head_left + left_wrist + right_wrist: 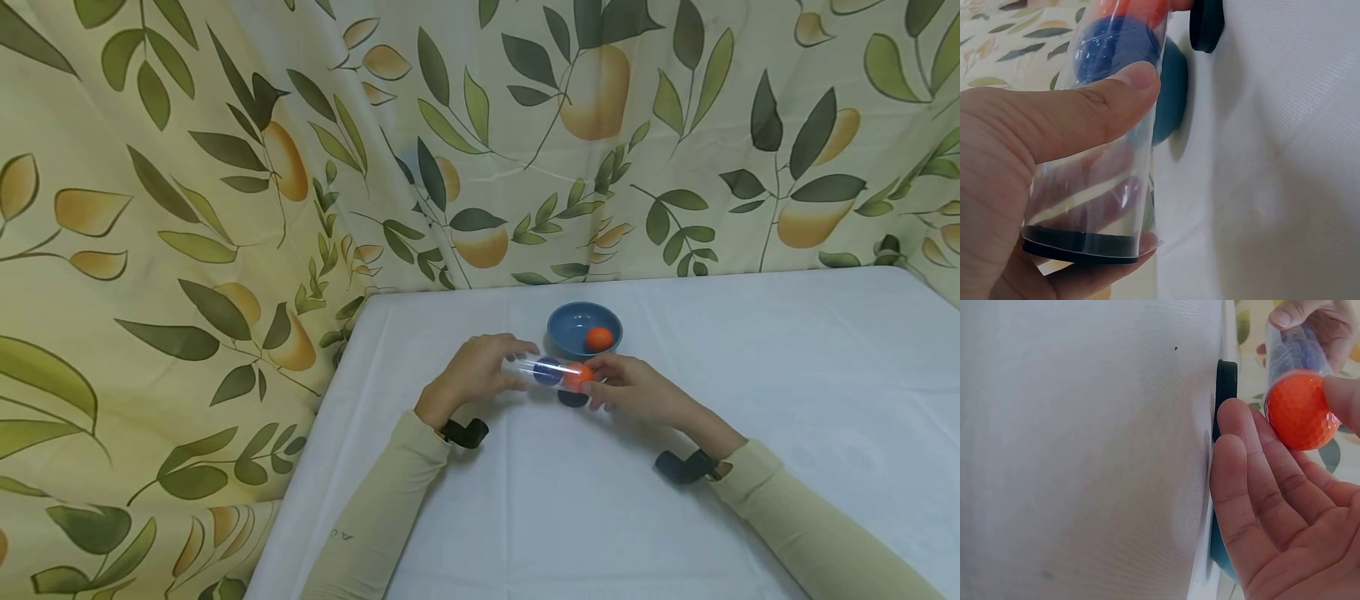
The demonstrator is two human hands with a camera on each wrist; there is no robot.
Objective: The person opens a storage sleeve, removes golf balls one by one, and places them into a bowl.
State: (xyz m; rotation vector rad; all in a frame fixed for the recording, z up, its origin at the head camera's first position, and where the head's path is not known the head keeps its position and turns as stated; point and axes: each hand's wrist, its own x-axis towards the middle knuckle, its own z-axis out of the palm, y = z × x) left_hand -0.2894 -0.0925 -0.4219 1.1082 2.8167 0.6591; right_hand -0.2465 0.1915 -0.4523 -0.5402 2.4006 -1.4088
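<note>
Cloth hanging (187,179), pale ground, printed with leaves and orange fruit; behind the table and along its left.

Table (780,375), white-covered.

Sleeves, two, pale yellow: one left (382,508), one right (813,521).

Left hand (476,368): thumb and fingers curled round a clear tube (1085,203), gripping it from the left.

Right hand (645,390): thumb and forefinger pinching an orange ball (1300,412) at the tube's right end; the other fingers extended, lying close together.

Bowl (564,327), blue, round; on the table, on the far side of the tube and just beyond the hands.

Clear tube, as above: held on its side above the table, between the hands, a dark base closing its left end.

Wrist cameras, two, black: one on the left wrist (467,433), one on the right (684,468).

Cap (573,401), dark, round; on the table, just near of the tube's right end.

Balls, three: the pinched orange one, whether wholly inside the tube cannot be told; a dark blue one (1119,47), inside the tube, left of the orange; a second orange ball (599,339), in the bowl's near right part.
</note>
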